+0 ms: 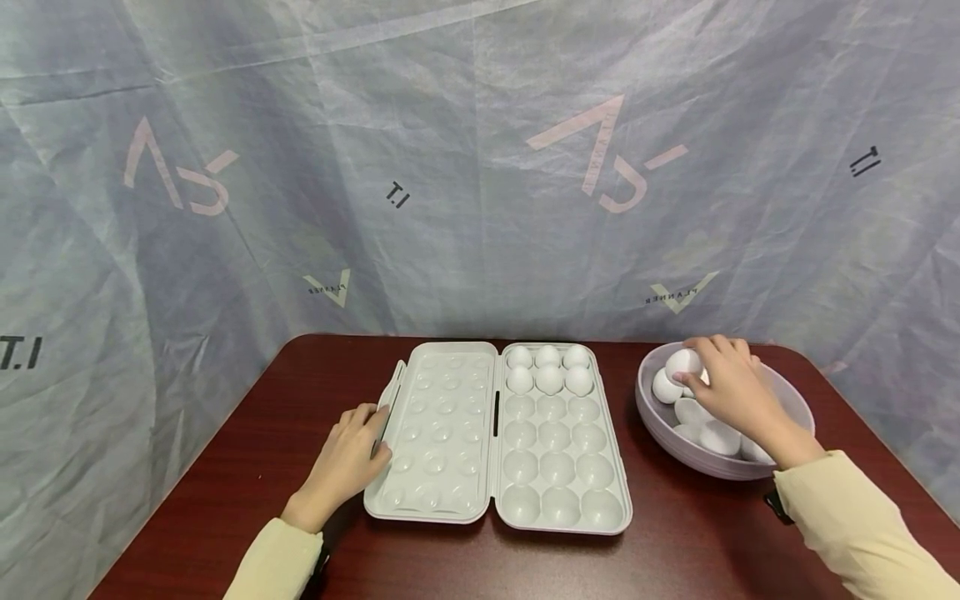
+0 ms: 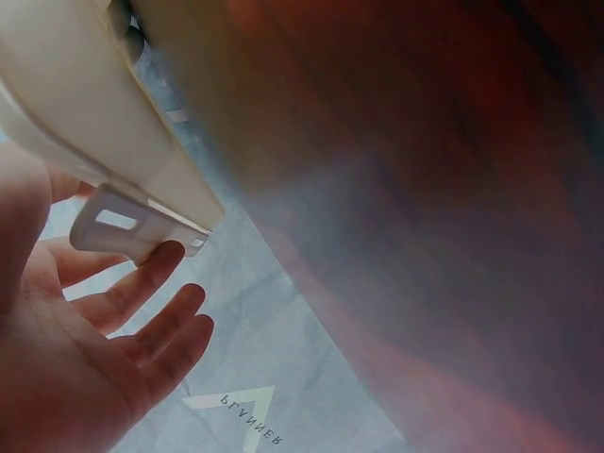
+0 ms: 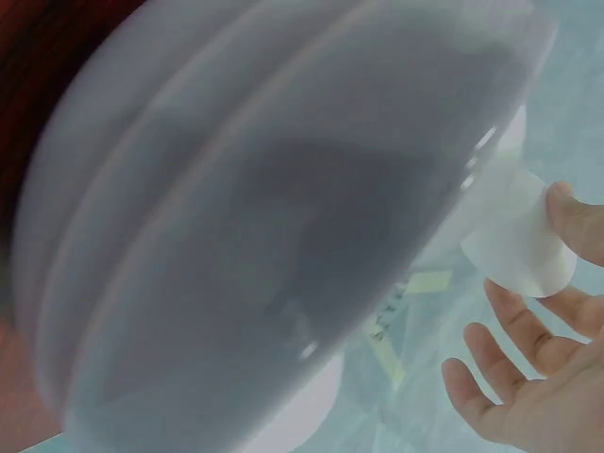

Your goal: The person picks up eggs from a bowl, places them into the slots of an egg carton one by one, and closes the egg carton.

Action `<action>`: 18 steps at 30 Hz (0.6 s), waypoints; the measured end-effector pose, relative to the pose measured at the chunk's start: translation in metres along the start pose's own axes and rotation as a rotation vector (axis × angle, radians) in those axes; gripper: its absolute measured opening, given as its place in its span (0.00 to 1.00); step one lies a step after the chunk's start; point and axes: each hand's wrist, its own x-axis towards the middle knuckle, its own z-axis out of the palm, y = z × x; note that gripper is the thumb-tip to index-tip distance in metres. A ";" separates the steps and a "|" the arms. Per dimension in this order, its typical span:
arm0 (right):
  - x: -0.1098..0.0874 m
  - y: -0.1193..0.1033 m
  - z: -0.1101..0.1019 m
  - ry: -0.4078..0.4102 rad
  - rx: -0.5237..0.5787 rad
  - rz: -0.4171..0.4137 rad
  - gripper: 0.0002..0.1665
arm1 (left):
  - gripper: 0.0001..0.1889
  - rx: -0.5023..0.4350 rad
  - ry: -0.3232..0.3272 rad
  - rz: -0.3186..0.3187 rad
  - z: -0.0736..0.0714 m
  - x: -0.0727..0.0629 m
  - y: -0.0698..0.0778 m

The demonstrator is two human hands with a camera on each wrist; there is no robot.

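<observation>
A white egg carton (image 1: 489, 492) lies unfolded on the table, its dimpled lid (image 1: 442, 408) on the left. White eggs (image 1: 549, 379) fill the two far rows of its tray; the nearer cups hold none. At the lid's left edge, my left hand (image 1: 348, 446) lightly holds the rim and latch flap (image 2: 142, 226) between thumb and fingers; the other fingers are relaxed. My right hand (image 1: 731, 387) pinches a white egg (image 1: 684, 364) between thumb and fingers over the bowl (image 1: 682, 448), where more eggs (image 1: 720, 437) lie. The hand and wrist partly cover them.
The dark red wooden table (image 1: 225, 492) extends around the carton and bowl. A grey printed cloth (image 1: 465, 167) hangs behind its far edge. The bowl stands to the right of the carton, with a strip of table between them.
</observation>
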 end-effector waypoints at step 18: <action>0.020 -0.060 0.037 0.027 0.030 -0.187 0.22 | 0.24 0.005 -0.009 -0.005 0.000 0.000 0.000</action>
